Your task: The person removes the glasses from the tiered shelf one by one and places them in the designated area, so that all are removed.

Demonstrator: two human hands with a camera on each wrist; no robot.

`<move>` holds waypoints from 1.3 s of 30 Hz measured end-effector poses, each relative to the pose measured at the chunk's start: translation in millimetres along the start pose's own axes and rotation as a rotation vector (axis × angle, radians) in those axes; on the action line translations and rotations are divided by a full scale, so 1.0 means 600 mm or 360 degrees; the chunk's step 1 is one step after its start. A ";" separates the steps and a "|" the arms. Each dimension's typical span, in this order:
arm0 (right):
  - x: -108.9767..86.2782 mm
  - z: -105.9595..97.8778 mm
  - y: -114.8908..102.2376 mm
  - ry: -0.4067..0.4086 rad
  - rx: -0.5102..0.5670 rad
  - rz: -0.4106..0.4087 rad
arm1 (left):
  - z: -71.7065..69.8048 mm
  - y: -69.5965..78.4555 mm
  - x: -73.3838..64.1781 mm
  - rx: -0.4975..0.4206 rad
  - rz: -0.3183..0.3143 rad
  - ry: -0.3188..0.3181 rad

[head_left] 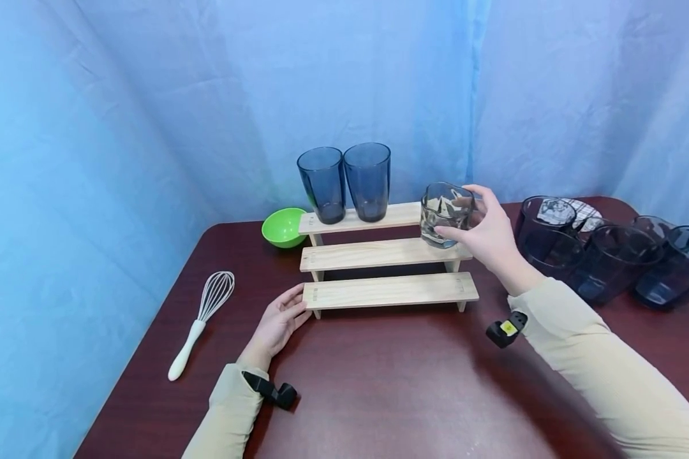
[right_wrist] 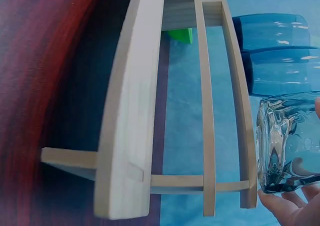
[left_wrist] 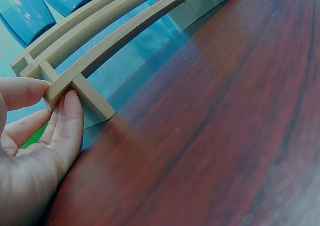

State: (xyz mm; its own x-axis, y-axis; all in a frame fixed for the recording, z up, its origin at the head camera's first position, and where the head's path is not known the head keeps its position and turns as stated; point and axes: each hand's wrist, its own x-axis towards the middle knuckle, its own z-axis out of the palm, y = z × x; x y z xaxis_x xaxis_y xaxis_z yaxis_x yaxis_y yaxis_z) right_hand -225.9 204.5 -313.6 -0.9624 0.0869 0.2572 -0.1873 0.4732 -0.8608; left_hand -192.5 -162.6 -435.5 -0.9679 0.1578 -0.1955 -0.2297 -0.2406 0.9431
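A three-step wooden rack point(head_left: 390, 291) stands on the table. At its left end my left hand point(head_left: 278, 324) pinches the lowest board, the thumb on one side and fingers curled beneath in the left wrist view. My right hand point(head_left: 494, 237) grips a clear, wavy-sided glass point(head_left: 443, 207) between thumb and fingers. In the head view this glass overlaps the right end of the top board; the right wrist view has its base right at that board's edge point(right_wrist: 244, 131). Two tall blue glasses, a left one point(head_left: 324, 185) and a right one point(head_left: 370, 182), stand upright together on the top board.
Several dark blue glasses point(head_left: 614, 255) are grouped on the right of the table, by my right forearm. Behind them lies a checked white item point(head_left: 582, 210). A green bowl point(head_left: 283, 228) sits back left of the rack, and a white whisk point(head_left: 198, 328) lies farther left.
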 end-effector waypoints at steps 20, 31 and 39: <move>-0.086 -0.073 0.018 0.0003 -0.0020 -0.0199 | -0.001 0.005 0.002 -0.0002 -0.0025 0.0020; -0.124 -0.135 0.030 -0.0002 -0.0133 -0.0186 | -0.004 0.003 0.004 -0.0037 -0.0023 -0.0012; -0.141 -0.196 0.046 -0.0008 -0.0305 -0.0260 | -0.001 0.006 0.004 -0.0050 -0.0005 -0.0014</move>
State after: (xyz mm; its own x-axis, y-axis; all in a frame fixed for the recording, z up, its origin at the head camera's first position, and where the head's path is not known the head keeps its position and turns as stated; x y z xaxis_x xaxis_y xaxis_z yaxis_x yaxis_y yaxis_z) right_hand -126.2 313.3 -307.2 -0.9235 -0.0081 0.3835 -0.3000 0.6380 -0.7091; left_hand -195.5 -163.5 -432.9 -0.9662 0.1670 -0.1962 -0.2362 -0.2700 0.9334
